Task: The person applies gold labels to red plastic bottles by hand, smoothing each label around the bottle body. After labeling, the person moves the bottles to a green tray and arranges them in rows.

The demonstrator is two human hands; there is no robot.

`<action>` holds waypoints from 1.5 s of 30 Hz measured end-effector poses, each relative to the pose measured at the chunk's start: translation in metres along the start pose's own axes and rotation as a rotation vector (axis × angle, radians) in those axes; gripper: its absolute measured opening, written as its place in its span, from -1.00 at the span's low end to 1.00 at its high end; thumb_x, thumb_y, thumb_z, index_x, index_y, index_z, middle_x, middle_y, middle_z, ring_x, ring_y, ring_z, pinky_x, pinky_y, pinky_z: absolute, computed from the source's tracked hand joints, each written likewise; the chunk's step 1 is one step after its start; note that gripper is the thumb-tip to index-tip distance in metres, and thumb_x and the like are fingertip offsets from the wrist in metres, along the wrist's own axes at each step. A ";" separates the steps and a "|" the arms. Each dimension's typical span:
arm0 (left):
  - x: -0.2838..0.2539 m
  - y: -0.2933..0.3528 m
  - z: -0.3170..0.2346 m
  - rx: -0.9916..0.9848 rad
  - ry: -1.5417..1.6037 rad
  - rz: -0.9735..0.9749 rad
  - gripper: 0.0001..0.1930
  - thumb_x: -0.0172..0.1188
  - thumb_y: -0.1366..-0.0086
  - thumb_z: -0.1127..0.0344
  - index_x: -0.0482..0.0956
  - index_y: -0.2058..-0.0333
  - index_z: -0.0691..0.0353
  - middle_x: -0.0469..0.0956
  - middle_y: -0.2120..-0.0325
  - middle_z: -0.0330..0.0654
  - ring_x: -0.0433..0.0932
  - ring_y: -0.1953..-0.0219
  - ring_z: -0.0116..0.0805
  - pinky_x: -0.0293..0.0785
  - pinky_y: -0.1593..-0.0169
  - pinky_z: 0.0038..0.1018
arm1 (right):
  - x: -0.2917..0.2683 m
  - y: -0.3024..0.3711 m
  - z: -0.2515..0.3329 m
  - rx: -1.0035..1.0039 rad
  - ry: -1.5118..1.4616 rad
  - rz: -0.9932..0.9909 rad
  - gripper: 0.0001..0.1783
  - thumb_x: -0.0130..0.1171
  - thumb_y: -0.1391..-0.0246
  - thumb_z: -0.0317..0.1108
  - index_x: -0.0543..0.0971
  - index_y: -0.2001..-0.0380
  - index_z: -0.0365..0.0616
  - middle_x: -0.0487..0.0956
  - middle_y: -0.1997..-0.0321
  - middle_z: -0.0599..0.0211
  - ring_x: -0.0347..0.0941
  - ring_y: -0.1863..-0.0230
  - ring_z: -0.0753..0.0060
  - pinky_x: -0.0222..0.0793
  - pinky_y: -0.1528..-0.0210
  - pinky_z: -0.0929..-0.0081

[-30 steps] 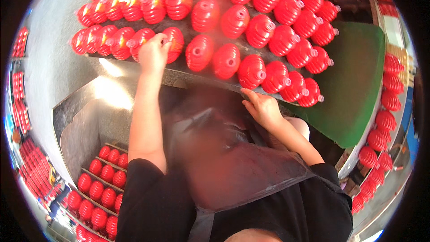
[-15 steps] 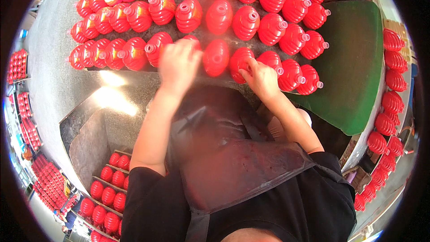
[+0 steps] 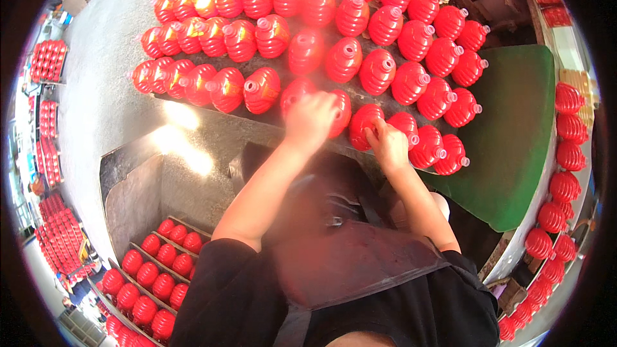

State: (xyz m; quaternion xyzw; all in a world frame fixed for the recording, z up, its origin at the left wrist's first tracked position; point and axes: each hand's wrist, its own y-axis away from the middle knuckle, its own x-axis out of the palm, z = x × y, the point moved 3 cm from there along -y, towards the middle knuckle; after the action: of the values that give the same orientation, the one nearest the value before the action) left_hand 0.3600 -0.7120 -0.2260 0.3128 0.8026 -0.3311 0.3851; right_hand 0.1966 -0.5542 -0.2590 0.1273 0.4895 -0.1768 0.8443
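Rows of red, ribbed, round bottles with clear necks stand on the dark worktop in front of me. My left hand [image 3: 313, 121] is smeared by motion over the front row, partly covering a red bottle [image 3: 295, 92]. Its fingers overlap the left side of another red bottle [image 3: 341, 115]; whether they hold anything is hidden by the blur. Farther right, my right hand [image 3: 389, 145] has its fingers closed at the right side of a front-row red bottle [image 3: 364, 126], near its neck. That bottle's opening is hidden by the fingers.
A green panel [image 3: 508, 148] lies right of the rows. Low at the left, more red bottles [image 3: 148, 275] fill a divided rack. Another line of red bottles [image 3: 571, 128] runs along the far right. Stacks of red bottles [image 3: 48, 61] stand at the far left.
The view has shifted, so the rows appear lower and farther right. My left hand has moved closer to the right one over the front row. The right hand stays at the same bottle.
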 end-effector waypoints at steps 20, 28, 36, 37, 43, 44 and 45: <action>0.018 0.032 0.099 -0.618 0.497 0.094 -0.81 0.32 -0.21 0.29 0.70 0.20 0.15 0.69 0.32 0.03 0.68 0.27 0.09 0.58 0.19 -0.08 | 0.009 0.004 -0.011 -0.012 0.071 0.035 -0.59 0.37 -0.11 -0.19 0.57 0.04 -0.16 0.67 0.34 -0.08 0.63 0.33 -0.20 0.56 0.30 -0.06; -0.039 0.047 0.044 -0.357 0.095 -0.098 -0.57 0.37 -0.18 0.25 0.60 -0.03 0.23 0.65 0.06 0.08 0.62 0.01 0.13 0.55 -0.08 -0.06 | -0.013 0.034 -0.009 -0.083 0.058 0.092 -0.10 0.37 -0.12 -0.15 0.17 -0.43 -0.12 0.69 0.31 -0.07 0.66 0.30 -0.19 0.56 0.29 -0.06; -0.111 0.198 0.006 -0.567 0.146 0.234 -0.70 0.29 -0.28 0.18 0.68 0.05 0.12 0.70 0.18 -0.02 0.66 0.09 0.04 0.56 -0.01 -0.09 | -0.044 0.100 -0.049 -0.025 0.037 0.280 -0.39 0.32 -0.15 -0.15 0.47 -0.22 -0.15 0.68 0.33 -0.12 0.65 0.29 -0.23 0.55 0.22 -0.09; -0.115 0.209 0.004 -0.515 0.123 0.167 -0.72 0.29 -0.28 0.18 0.69 0.08 0.13 0.70 0.19 -0.02 0.65 0.09 0.05 0.55 -0.01 -0.09 | -0.044 0.098 -0.048 -0.028 0.023 0.283 -0.42 0.32 -0.16 -0.16 0.50 -0.19 -0.16 0.68 0.33 -0.12 0.65 0.27 -0.23 0.55 0.20 -0.08; -0.107 0.214 0.003 -0.494 0.091 0.257 -0.69 0.23 -0.31 0.07 0.70 0.15 0.16 0.69 0.18 -0.01 0.62 0.09 0.12 0.55 0.00 -0.03 | -0.063 0.035 0.008 -0.089 -0.157 0.326 -0.58 0.33 -0.17 -0.25 0.61 -0.06 -0.19 0.67 0.34 -0.04 0.64 0.32 -0.01 0.53 0.23 0.15; -0.103 0.210 0.002 -0.480 0.130 0.238 -0.69 0.23 -0.30 0.07 0.70 0.16 0.16 0.69 0.19 0.00 0.62 0.09 0.13 0.55 0.00 -0.02 | -0.070 0.018 0.017 -0.089 -0.150 0.311 -0.60 0.32 -0.17 -0.28 0.62 -0.05 -0.19 0.68 0.34 0.00 0.63 0.34 0.06 0.52 0.25 0.20; -0.098 0.204 0.001 -0.460 0.171 0.222 -0.70 0.23 -0.30 0.07 0.70 0.17 0.16 0.69 0.21 0.00 0.62 0.09 0.14 0.55 0.01 -0.01 | -0.078 0.003 0.026 -0.147 -0.196 0.296 -0.60 0.31 -0.18 -0.31 0.61 -0.06 -0.20 0.67 0.35 0.04 0.62 0.36 0.18 0.51 0.25 0.25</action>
State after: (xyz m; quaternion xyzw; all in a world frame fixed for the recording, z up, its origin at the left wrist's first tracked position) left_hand 0.5647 -0.6179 -0.2052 0.3302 0.8471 -0.0680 0.4107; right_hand 0.1818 -0.5481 -0.1784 0.1182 0.3926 -0.0260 0.9117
